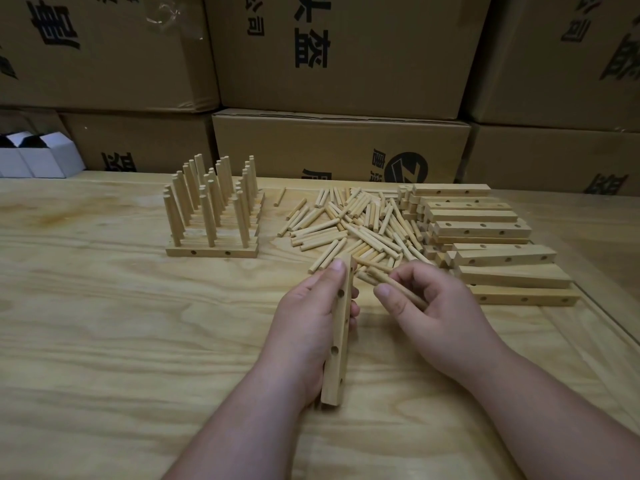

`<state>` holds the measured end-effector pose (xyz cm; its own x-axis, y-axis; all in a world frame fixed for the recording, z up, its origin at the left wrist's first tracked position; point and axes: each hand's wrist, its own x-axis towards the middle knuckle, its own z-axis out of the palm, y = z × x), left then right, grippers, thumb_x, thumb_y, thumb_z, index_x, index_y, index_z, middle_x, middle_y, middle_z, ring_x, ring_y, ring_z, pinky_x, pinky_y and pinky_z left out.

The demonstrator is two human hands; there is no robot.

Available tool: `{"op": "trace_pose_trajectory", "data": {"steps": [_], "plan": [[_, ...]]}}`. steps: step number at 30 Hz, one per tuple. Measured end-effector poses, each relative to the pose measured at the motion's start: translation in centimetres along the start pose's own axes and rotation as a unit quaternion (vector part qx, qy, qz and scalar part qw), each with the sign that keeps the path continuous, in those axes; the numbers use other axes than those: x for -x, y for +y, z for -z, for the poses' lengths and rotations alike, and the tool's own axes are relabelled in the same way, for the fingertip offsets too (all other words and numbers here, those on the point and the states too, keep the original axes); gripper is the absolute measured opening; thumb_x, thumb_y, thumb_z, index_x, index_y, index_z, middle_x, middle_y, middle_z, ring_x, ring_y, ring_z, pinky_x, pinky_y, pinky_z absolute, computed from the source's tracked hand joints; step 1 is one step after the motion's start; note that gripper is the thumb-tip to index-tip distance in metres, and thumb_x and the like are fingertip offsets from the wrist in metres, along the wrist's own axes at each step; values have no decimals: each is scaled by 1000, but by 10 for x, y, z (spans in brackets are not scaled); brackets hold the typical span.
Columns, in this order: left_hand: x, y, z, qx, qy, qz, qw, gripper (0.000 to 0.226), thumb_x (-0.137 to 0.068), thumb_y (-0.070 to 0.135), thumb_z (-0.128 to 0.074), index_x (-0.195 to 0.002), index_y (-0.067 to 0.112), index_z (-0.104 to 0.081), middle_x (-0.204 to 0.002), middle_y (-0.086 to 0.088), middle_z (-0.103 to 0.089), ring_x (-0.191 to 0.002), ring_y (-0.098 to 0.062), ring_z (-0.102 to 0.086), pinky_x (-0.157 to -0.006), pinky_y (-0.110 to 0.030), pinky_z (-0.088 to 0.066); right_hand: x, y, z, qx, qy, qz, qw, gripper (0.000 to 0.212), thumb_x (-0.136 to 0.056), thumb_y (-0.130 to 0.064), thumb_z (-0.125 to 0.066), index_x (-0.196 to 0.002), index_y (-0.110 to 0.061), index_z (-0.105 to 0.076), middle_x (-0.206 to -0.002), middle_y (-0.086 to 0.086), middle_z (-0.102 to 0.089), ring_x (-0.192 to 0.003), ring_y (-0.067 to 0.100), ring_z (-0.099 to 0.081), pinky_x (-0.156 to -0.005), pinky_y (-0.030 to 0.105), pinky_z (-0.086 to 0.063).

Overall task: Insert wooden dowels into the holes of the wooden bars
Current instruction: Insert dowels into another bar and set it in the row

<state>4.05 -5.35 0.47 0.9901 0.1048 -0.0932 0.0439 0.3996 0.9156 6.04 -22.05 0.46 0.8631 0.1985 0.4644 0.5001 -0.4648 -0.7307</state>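
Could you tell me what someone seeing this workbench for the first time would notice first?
Most likely the two hands at the near centre: the left hand grips a wooden bar with empty holes, and the right hand pinches a dowel beside it. Behind them lies a loose heap of dowels, with stacked bars to its right. On the left, finished bars bristle with upright dowels.

My forearms are bare right up to the frame's lower edge, no sleeves, watch or bracelet. My left hand (pixel 308 323) and right hand (pixel 436 313) wear no gloves or rings; thumbnails are short and unpainted.
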Motion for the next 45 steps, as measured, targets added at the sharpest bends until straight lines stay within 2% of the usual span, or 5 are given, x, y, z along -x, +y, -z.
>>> {"op": "trace_pose_trajectory", "data": {"steps": [12, 23, 35, 38, 45], "plan": [[0, 1, 0, 8, -9, 5, 1000, 31, -94, 42, -64, -99, 17, -80, -74, 0, -65, -60, -9, -58, -57, -24, -50, -2, 3, 1, 16, 20, -30, 999, 20, -95, -45, -59, -83, -31, -68, -72, -1, -65, -67, 12, -59, -58, 28, -46], [3, 1, 1, -36, -53, -12, 998, 46, -69, 55, -74, -103, 25, -80, -79, 2, -66, -64, -7, -60, -60, -22, -51, -2, 1, 5, 25, 38, -8, 999, 16, -85, -39, -71, -73, -28, -74, -65, -13, -66, -62, 3, -60, -52, 11, -39], [2, 1, 2, -42, -40, -20, 998, 37, -77, 55, -71, -95, 25, -81, -75, 3, -67, -64, -8, -60, -61, -22, -52, -3, -7, 5, 166, -44, 69, 983, 36, -87, -51, -63, -121, -43, -58, -81, -20, -64, -77, -1, -60, -64, 25, -49], [3, 2, 0, -38, -31, -20, 999, 34, -77, 56, -70, -92, 28, -81, -75, 3, -68, -63, -8, -61, -60, -22, -53, -4, -3, 5, 146, -48, 36, 987, 22, -92, -46, -59, -104, -46, -41, -86, -23, -61, -70, 3, -58, -53, 26, -41], [2, 3, 0, -13, 1, 4, 1000, 26, -88, 48, -69, -74, 29, -80, -73, -1, -69, -58, -9, -61, -56, -22, -53, -3, -1, 8, 108, -25, 10, 994, 8, -92, -51, -50, -88, -45, -50, -80, -17, -62, -67, 6, -58, -55, 29, -47]]}}
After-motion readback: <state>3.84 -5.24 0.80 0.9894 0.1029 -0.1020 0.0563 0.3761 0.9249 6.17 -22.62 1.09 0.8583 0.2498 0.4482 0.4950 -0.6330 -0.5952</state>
